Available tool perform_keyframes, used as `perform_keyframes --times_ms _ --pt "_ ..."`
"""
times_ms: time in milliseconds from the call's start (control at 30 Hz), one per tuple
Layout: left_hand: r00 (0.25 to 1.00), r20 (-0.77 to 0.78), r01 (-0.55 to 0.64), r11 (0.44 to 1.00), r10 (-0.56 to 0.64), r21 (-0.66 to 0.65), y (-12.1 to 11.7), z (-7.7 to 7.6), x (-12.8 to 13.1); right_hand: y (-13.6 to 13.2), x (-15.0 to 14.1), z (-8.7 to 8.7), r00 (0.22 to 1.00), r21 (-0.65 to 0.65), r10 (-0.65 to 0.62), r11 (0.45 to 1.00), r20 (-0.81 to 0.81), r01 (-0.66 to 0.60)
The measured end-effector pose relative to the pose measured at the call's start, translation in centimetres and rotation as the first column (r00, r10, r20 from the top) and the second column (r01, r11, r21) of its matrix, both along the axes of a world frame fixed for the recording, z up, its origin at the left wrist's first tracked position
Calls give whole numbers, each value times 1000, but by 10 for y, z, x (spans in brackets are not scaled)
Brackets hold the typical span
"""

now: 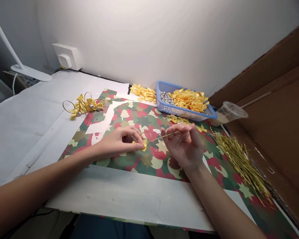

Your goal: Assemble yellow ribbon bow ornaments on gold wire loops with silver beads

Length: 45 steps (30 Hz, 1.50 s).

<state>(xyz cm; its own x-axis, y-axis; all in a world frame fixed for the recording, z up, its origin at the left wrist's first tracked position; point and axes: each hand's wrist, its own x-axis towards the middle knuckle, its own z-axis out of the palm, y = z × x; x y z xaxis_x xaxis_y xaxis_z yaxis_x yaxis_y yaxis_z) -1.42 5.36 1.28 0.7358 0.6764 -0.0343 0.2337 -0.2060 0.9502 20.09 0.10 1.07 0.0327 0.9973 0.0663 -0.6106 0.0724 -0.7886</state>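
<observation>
Between thumb and fingers, my left hand [128, 141] pinches a small yellow ribbon bow [145, 145]. A thin gold wire [161, 136] loops above the bow and runs to the right. My right hand [185, 144], palm turned up, grips the wire's far end between thumb and fingertips, so it stretches straight between the hands. Left of my hands lies a cluster of yellow bows [83, 105] with wire loops and silver bells. At the right lies a bundle of gold wire strands [239, 162].
A blue plastic basket [186, 114] at the back holds silver bells and yellow bows. Loose bows [143, 93] lie beside it. A clear plastic cup [230, 113] stands to its right. A lamp base [31, 73] is at the far left, and patterned paper [137, 162] covers the table.
</observation>
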Motion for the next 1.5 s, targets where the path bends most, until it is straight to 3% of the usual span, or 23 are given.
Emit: perform_keyframes --times_ms 133,333,467,733,1133,1233,1367,1433,1500 --pt "999 34 24 999 -25 27 -2 0 0 0 -1 2 998 33 30 999 -53 -29" --pt "997 16 74 997 -75 39 -3 3 0 2 1 4 984 76 134 987 121 -144" --pt "996 9 85 996 -85 25 -4 4 0 4 3 1 977 52 151 986 152 -161" --pt "997 -4 83 994 -83 74 -6 4 3 7 8 -7 955 30 101 993 278 -114" --pt "996 -6 84 994 -84 75 -6 3 2 7 8 -3 922 22 59 997 383 -73" --pt "998 -28 60 994 -58 92 -5 1 2 4 7 3 838 -4 79 996 540 -92" --pt "997 -73 24 985 -12 171 -5 -1 3 2 3 8 622 22 98 983 776 -183" --pt "997 -79 2 976 16 218 -5 -1 4 1 2 8 512 69 43 978 858 -198" --pt "996 -80 -25 971 45 238 -5 -2 4 -1 0 8 394 187 -116 971 912 -146"
